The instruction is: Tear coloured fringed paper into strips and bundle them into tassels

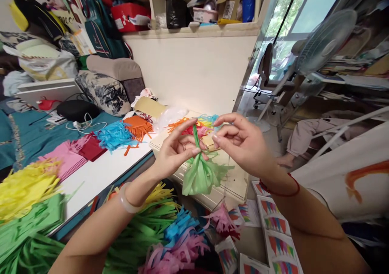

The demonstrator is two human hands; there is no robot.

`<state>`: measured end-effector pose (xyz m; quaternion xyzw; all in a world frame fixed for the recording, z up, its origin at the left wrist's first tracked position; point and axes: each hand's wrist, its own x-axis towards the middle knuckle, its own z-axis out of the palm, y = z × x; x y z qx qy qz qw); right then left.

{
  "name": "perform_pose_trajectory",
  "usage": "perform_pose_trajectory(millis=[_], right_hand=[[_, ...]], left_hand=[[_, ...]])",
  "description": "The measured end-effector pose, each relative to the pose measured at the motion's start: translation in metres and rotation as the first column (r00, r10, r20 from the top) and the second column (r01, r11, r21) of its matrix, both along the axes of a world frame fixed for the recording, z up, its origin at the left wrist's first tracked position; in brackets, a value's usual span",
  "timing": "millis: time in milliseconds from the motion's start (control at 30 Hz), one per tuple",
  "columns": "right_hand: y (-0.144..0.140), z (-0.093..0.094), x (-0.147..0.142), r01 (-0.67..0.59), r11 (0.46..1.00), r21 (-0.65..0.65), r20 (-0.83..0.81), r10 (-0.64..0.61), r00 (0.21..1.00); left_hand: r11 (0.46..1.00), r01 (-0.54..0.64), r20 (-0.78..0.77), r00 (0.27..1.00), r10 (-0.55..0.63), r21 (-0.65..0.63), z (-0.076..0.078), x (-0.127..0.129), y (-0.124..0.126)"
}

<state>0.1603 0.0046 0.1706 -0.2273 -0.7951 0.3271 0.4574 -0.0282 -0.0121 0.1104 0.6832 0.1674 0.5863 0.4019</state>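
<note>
A green tissue-paper tassel (pixel 205 176) hangs fringe down in front of me, its twisted top pointing upward. My left hand (pixel 179 144) is closed around the neck of this tassel, thumb and fingers pinching it. Just to the right, my right hand (pixel 243 144) is raised with its thumb and fingertips together; whatever is between them is too fine to make out. Below the hands dangles a pink tassel (pixel 224 220), near a faint thin string. More fringed paper in green (pixel 142 225), blue (pixel 181 225) and pink (pixel 179 253) lies close to my lap.
Stacks of fringed paper, yellow (pixel 27 185), green (pixel 36 221), pink (pixel 62 164) and blue (pixel 114 136), line the white board (pixel 100 176) on the left. Printed cards (pixel 279 233) lie lower right. A standing fan (pixel 325 43) and another person's leg (pixel 310 134) are at right.
</note>
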Motion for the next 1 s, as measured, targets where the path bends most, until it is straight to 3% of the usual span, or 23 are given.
perform_pose_trajectory(millis=[433, 1000], right_hand=[[-0.025, 0.01, 0.0, -0.064, 0.998, -0.021, -0.002, 0.064, 0.998], [-0.042, 0.015, 0.005, -0.08, 0.996, 0.038, 0.013, 0.08, 0.997]], left_hand=[[0.987, 0.161, 0.077, 0.984, -0.158, -0.029, 0.008, 0.004, -0.037], [0.979, 0.192, 0.095, 0.978, -0.185, -0.064, 0.017, 0.008, -0.054]])
